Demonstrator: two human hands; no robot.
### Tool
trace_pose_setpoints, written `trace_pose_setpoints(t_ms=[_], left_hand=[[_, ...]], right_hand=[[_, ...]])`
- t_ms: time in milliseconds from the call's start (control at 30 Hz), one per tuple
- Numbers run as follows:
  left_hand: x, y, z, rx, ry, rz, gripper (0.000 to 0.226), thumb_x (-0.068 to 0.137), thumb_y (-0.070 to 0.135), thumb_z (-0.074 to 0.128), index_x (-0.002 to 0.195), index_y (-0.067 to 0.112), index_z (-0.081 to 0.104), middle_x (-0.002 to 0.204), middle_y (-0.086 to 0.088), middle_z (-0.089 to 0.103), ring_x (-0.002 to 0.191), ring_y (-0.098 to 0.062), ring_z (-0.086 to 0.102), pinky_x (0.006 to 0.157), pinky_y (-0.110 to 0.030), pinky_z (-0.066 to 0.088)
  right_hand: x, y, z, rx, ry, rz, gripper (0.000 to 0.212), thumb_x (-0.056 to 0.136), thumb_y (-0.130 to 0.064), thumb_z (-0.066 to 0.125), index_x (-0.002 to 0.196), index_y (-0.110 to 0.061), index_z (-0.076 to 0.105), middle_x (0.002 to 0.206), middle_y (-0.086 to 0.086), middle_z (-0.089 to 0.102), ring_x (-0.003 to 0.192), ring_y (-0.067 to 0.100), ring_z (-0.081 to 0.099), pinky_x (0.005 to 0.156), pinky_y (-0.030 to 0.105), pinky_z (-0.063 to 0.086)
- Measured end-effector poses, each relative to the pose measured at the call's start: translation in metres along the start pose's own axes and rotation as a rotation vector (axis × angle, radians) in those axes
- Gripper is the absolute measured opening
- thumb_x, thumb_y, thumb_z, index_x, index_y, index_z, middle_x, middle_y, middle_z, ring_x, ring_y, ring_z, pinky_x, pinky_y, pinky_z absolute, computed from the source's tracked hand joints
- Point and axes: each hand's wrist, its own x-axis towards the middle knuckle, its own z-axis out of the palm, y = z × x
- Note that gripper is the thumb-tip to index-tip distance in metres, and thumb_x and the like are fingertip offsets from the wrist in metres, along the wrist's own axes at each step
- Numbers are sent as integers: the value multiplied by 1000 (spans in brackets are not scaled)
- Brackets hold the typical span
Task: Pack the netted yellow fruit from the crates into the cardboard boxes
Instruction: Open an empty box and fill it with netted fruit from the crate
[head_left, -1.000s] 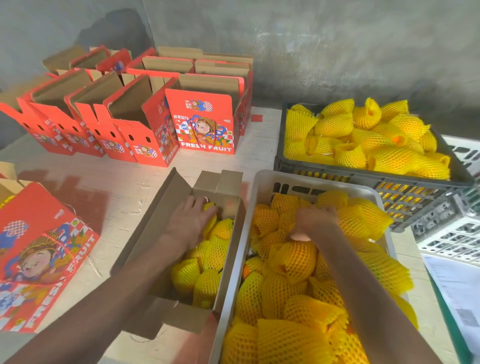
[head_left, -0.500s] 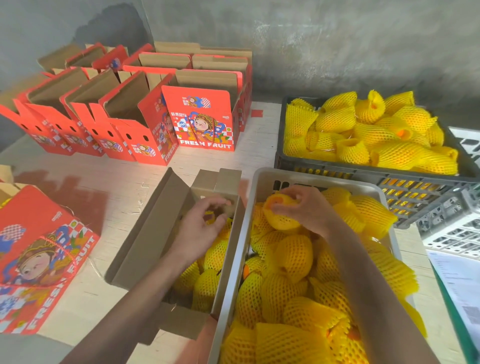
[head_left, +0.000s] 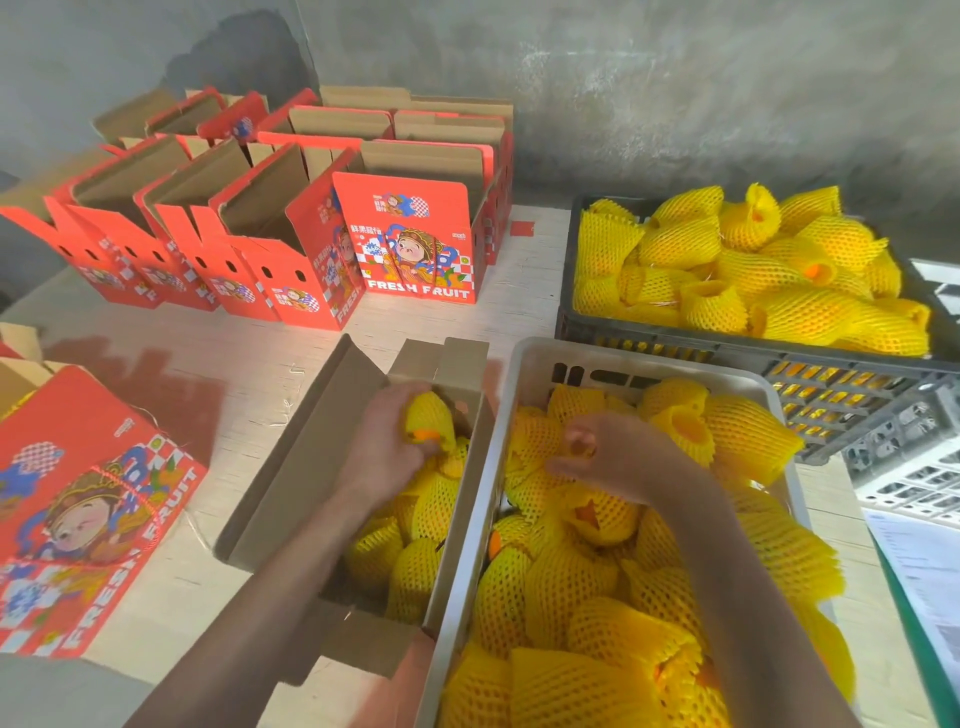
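An open brown cardboard box (head_left: 311, 457) lies in front of me, part filled with netted yellow fruit (head_left: 415, 571). My left hand (head_left: 382, 447) grips one netted fruit (head_left: 428, 421) over the box's far end. Right beside the box stands a white crate (head_left: 524, 374) heaped with netted fruit (head_left: 571, 577). My right hand (head_left: 608, 457) hovers over that heap, its fingers loosely curled and holding nothing. Behind it a dark crate (head_left: 675, 343) holds more netted fruit (head_left: 727, 270).
Several open red "Fresh Fruit" boxes (head_left: 415, 244) stand in rows at the back left against the grey wall. A closed red box (head_left: 88, 509) lies at the left edge. A white plastic crate (head_left: 914, 467) and a printed paper (head_left: 924, 582) sit at the right.
My right hand lifted a netted fruit from the white crate and passed it to my left hand, which now holds it over the box. The right hand is now empty.
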Motion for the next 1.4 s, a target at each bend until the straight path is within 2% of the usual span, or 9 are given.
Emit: trace_pose_setpoints(t_ms=[200,333,567,633,733,833,933,1067,1400], left_hand=[[11,-13,24,187,-107,152,31,88,-3,68,111,18,70,118,-2,58,114,-24,55,100,-30,42],[10,-11,25,107,-170,47,25,87,5,75,107,19,72,120,0,62,117,-18,52,99,-32,42],[-14,32,-4,-513,-141,-55,11,99,7,64,107,5,70,101,-21,72,68,-16,68,51,-24,53],[-19,42,-13,-808,-337,-222,35,96,29,65,122,4,64,114,-25,71,81,-28,74,58,-31,61],[-28,47,-21,-1194,-708,-416,58,100,51,55,144,14,50,137,-25,61,124,-48,60,93,-53,58],[-32,41,-17,-1435,-556,-570,72,86,41,77,146,11,51,134,-26,61,115,-42,64,86,-44,63],[-32,24,-19,-914,-163,-521,61,67,50,87,121,30,66,103,-3,78,100,-32,72,77,-45,63],[-31,-7,-18,220,18,-377,62,74,65,79,114,29,48,100,-1,64,93,-27,65,77,-39,54],[-44,-64,30,568,-71,-78,66,88,29,76,140,12,40,140,-10,41,128,-29,44,109,-40,42]], right_hand=[[-4,-8,21,-174,-327,129,85,76,-61,82,148,-32,48,148,-4,51,135,26,49,101,39,45],[-1,-5,22,-179,-289,115,69,86,-40,80,148,-30,50,148,-1,51,133,26,50,98,35,46],[0,-14,11,418,287,-151,38,87,-40,81,120,-41,63,120,-18,62,93,-5,62,73,18,53],[-2,-29,11,643,488,-390,44,88,-44,80,127,-38,62,135,-22,58,122,-8,55,96,23,52],[-7,-49,10,829,343,-580,61,94,-55,69,149,-38,48,157,-21,43,147,5,38,113,38,43],[-6,-48,7,750,412,-487,52,100,-61,54,144,-34,54,155,-22,47,144,-2,39,115,38,40],[0,-23,-3,258,541,-143,52,98,-60,56,136,-25,61,148,-9,54,133,6,46,114,41,43],[-2,4,3,-177,63,184,66,93,-69,58,141,-25,54,147,1,54,134,25,50,109,45,45],[2,9,16,-187,-24,217,62,87,-52,75,137,-25,53,140,3,53,129,29,50,107,45,46]])
